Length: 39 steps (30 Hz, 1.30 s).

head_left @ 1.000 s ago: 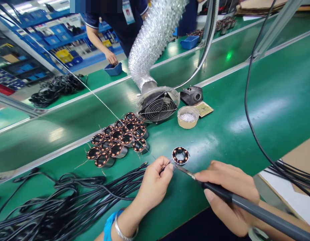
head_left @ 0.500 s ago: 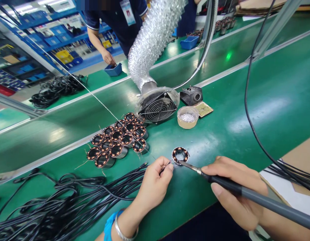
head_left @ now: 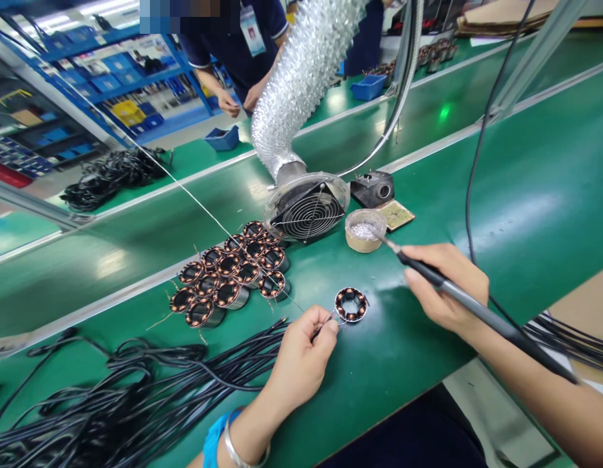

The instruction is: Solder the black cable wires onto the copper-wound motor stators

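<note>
Item, nearest: heap of black cables (head_left: 121, 396) on the green table (head_left: 501, 195), lower left, its near end cut off by the frame edge. Item: left hand (head_left: 299, 361), blue band and metal bangle at the wrist, fingers (head_left: 325, 325) pinched shut on a thin dark lead; the lead's tip runs to the near rim of a single stator coil (head_left: 351, 304), a ring of copper windings lying flat on the table just beyond the fingertips. Whether the lead touches a terminal is too small to tell. Item: right hand (head_left: 445, 286), fingers wrapped closed round the dark handle of a soldering iron (head_left: 477, 309); its tip reaches into a small round tin (head_left: 364, 229) of silvery matter, contents hard to make out. The iron's cord end leaves the frame at right. Item: cluster of like stator coils (head_left: 230, 273), packed together left of the single coil, well apart from both hands. Item: thin solder wire (head_left: 184, 188), strung slantwise from upper left toward the left hand. Item: fume extractor fan (head_left: 306, 211) with wire grille, joined to a silver ribbed duct (head_left: 301, 71) cut off at the top. Item: black iron stand (head_left: 374, 187) with a yellowed sponge pad beside it. Farthest: a second person, only torso and hands (head_left: 238, 101) in view, badge on the chest, its writing unreadable; blue bin (head_left: 223, 138) and blue shelving (head_left: 106, 78) behind.
</note>
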Each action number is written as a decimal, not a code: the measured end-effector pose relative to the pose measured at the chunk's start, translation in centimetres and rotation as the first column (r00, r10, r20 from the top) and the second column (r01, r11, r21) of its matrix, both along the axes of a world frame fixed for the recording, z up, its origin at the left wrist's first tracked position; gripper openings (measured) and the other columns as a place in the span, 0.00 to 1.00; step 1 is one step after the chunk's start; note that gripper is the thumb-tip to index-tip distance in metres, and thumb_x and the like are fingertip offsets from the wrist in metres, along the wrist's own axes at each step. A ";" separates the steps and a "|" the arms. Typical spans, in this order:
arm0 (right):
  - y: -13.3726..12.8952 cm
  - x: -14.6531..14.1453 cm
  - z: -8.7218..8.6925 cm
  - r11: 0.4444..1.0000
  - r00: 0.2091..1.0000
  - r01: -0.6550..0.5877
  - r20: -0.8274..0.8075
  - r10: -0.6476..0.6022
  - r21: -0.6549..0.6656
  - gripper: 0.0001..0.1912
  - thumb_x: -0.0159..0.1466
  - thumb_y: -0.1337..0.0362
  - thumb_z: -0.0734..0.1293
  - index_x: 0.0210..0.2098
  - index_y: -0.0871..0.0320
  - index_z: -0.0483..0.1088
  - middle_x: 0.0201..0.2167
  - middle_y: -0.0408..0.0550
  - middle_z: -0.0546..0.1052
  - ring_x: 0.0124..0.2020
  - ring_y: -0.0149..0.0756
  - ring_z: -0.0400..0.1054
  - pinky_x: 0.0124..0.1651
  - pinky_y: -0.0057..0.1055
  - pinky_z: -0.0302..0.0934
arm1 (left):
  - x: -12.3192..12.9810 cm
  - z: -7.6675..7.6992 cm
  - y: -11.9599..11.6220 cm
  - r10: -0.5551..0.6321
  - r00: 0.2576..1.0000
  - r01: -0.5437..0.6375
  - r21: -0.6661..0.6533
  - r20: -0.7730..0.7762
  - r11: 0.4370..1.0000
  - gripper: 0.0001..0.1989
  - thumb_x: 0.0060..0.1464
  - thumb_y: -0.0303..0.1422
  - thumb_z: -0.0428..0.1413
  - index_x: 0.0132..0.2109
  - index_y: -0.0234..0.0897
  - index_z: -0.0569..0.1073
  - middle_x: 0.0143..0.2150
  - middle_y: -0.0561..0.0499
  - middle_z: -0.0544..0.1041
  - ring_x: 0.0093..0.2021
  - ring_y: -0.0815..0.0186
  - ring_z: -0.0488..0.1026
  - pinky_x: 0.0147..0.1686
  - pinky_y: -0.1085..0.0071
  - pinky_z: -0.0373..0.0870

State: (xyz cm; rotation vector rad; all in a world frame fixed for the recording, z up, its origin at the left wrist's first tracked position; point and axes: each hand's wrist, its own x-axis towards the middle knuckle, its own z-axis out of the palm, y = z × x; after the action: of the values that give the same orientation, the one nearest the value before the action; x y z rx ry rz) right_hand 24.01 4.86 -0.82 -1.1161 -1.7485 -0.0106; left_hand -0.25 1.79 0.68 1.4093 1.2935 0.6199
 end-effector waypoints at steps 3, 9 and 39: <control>1.8 1.1 -1.4 0.991 0.990 0.065 0.136 -0.049 -0.118 0.14 0.65 0.66 0.65 0.50 0.57 0.71 0.42 0.52 0.77 0.42 0.42 0.73 0.45 0.38 0.69 | 0.0 -0.1 -0.1 0.014 1.000 -0.014 -0.006 0.012 1.000 0.14 0.59 0.39 0.48 0.27 0.38 0.59 0.22 0.60 0.53 0.23 0.72 0.49 0.24 0.74 0.49; 1.1 -0.4 -1.2 0.977 0.986 -0.150 0.050 0.160 -0.154 0.14 0.67 0.72 0.62 0.51 0.55 0.68 0.36 0.46 0.78 0.34 0.33 0.72 0.40 0.30 0.68 | -0.3 0.2 0.0 0.054 0.982 -0.030 -0.134 0.180 0.990 0.10 0.54 0.38 0.53 0.30 0.37 0.64 0.22 0.60 0.55 0.22 0.73 0.49 0.22 0.76 0.50; 1.7 -6.1 -0.6 0.683 0.694 -0.719 -0.078 0.716 -0.130 0.12 0.63 0.75 0.63 0.45 0.60 0.67 0.27 0.44 0.69 0.29 0.32 0.58 0.33 0.29 0.55 | -1.3 0.2 1.3 0.180 0.974 -0.147 -0.220 0.140 0.964 0.11 0.47 0.38 0.62 0.29 0.32 0.80 0.24 0.52 0.71 0.26 0.71 0.61 0.26 0.76 0.59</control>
State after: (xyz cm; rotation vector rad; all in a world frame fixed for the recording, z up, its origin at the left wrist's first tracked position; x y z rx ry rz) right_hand 17.91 6.52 -1.42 -0.4450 -2.0902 0.6315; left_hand -1.56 3.07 0.85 1.0670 1.3145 0.6730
